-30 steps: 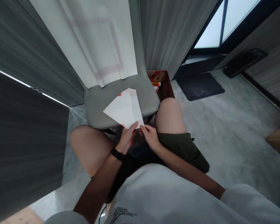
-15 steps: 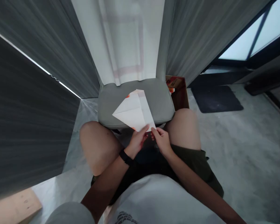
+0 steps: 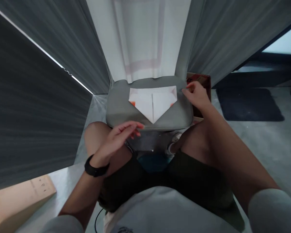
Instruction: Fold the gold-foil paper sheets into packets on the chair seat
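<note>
A folded sheet of white paper [image 3: 145, 103] lies on the grey chair seat [image 3: 120, 114], its point toward me and its straight edge toward the backrest. Orange patches show near its two sides, and a crease runs down its middle. My left hand [image 3: 122, 133], with a black band at the wrist, hovers by the seat's front edge, fingers apart and holding nothing. Over the right side of the seat is my right hand [image 3: 197, 94], thumb and fingers parted, a little away from the paper's right corner.
A white cloth [image 3: 145, 42] covers the chair's backrest. Behind my right hand stands a red-brown box [image 3: 203, 79]. A dark mat [image 3: 251, 105] lies on the floor at right, a cardboard box [image 3: 26, 199] at lower left. Grey curtains [image 3: 34, 113] hang on both sides.
Both hands have let go of the paper and moved apart. The paper has turned and now lies flat on the seat with its point toward me.
</note>
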`<state>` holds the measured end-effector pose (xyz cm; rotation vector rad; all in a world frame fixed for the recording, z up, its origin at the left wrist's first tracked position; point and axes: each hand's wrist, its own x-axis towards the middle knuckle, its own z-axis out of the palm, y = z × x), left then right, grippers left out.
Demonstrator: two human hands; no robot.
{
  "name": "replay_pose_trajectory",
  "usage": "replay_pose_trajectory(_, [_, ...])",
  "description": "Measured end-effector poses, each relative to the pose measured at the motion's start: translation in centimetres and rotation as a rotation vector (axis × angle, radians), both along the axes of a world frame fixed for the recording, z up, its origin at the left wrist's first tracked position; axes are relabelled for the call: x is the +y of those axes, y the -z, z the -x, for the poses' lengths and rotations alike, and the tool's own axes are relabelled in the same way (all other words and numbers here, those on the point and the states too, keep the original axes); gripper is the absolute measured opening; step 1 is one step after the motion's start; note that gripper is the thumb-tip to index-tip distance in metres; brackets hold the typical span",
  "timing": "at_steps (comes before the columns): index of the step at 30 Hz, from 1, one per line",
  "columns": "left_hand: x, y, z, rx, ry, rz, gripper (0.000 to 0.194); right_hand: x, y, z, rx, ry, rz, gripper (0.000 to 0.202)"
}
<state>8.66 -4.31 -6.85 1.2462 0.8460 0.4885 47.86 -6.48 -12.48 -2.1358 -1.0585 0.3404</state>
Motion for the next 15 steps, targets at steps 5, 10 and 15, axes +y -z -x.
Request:
replay_pose_trajectory(5, [9.5,2.0,0.0,0.18,-0.222,-0.588,0.032,-0.1,2.4,0.8,-0.188,-0.113,-0.194,0.023])
replay_pose_trajectory(10, [16.8,6.7,-1.9,0.341,-0.306,-0.999,0.054,-0.7,3.1,0.9,-0.312,-0.253,-0.218,0.036])
replay_pose_trajectory(15, [18.2,7.3,-2.8,0.446,-0.126,-1.152,0.061,-0.5,3.3,0.8,-0.354,-0.376,-0.164,0.045])
